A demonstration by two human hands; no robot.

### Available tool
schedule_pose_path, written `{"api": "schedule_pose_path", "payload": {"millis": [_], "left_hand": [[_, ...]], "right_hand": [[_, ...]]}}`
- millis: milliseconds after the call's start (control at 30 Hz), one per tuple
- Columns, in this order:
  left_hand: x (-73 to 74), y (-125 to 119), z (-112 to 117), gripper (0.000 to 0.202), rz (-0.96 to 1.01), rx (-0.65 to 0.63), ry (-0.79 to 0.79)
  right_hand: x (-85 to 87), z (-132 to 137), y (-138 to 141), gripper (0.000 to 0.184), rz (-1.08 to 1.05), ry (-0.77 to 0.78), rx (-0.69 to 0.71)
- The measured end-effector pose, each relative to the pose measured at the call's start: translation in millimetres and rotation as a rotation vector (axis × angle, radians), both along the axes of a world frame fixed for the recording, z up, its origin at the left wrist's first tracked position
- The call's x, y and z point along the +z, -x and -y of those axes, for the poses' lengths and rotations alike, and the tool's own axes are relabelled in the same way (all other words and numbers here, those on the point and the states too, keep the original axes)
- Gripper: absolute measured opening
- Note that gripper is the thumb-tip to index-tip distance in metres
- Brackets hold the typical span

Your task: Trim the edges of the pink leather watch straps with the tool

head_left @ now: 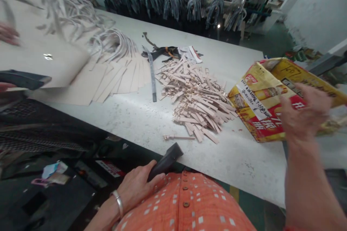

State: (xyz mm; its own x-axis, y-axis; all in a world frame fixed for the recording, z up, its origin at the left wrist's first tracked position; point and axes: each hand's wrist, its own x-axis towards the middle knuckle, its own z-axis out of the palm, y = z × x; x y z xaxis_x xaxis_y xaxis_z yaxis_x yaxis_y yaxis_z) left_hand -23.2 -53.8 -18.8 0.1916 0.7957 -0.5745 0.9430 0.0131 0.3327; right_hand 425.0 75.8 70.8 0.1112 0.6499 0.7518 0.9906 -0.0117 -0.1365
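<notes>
My left hand (143,184) is closed around a black hand-held tool (166,158) at the table's front edge, against an orange shirt. The tool's exact kind does not show. My right hand (306,112) is slightly blurred in front of a yellow and red cardboard box (260,101); its fingers look apart, with nothing visible in them. Whether it touches the box I cannot tell. Left of the box lies a heap of pale straps with small metal buckles (200,97). One single strap (180,137) lies apart, nearer to me.
At left, a co-worker's hand (9,34) is by a large pale panel (62,65), with a similar black tool (24,79) alongside. Fanned pale panels with handles (121,72), a wrapped strip (151,74) and dark straps (162,53) lie on the table (130,115). Wrapped handles (172,5) hang behind.
</notes>
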Motion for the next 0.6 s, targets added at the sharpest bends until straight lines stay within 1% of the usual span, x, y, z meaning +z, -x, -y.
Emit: {"api": "schedule_pose_path", "payload": {"millis": [67, 133, 167, 200, 233, 267, 333, 400, 500, 600], "left_hand": [[0.4, 2, 2, 0.052, -0.004, 0.012, -0.006], [1.7, 3, 4, 0.051, -0.002, 0.015, -0.009], [2.6, 4, 5, 0.051, 0.000, 0.015, -0.009], [3.6, 4, 5, 0.050, 0.004, 0.015, -0.007], [4.7, 3, 5, 0.049, 0.005, 0.015, -0.004], [5.7, 3, 5, 0.049, 0.003, 0.016, -0.003], [7.2, 2, 5, 0.048, -0.001, 0.014, 0.001], [7.8, 2, 5, 0.047, 0.003, 0.005, 0.002], [6.4, 2, 5, 0.048, 0.017, -0.011, 0.003], [3.4, 3, 4, 0.049, 0.014, -0.023, -0.002]], "right_hand": [[-41.7, 8, 60, 0.033, -0.184, 0.110, 0.265], [-89.8, 20, 125, 0.025, -0.301, 0.349, 0.584], [-112.1, 26, 154, 0.024, -0.317, 0.464, 0.702], [-131.4, 32, 179, 0.024, -0.311, 0.559, 0.780], [-147.2, 36, 199, 0.024, -0.292, 0.635, 0.821], [-159.3, 38, 215, 0.024, -0.273, 0.688, 0.826], [-174.0, 39, 233, 0.025, -0.214, 0.784, 0.825], [-180.5, 36, 240, 0.024, -0.179, 0.842, 0.822], [-184.7, 36, 236, 0.027, -0.170, 0.878, 0.821], [-187.2, 47, 224, 0.034, -0.244, 0.931, 0.816]]}}
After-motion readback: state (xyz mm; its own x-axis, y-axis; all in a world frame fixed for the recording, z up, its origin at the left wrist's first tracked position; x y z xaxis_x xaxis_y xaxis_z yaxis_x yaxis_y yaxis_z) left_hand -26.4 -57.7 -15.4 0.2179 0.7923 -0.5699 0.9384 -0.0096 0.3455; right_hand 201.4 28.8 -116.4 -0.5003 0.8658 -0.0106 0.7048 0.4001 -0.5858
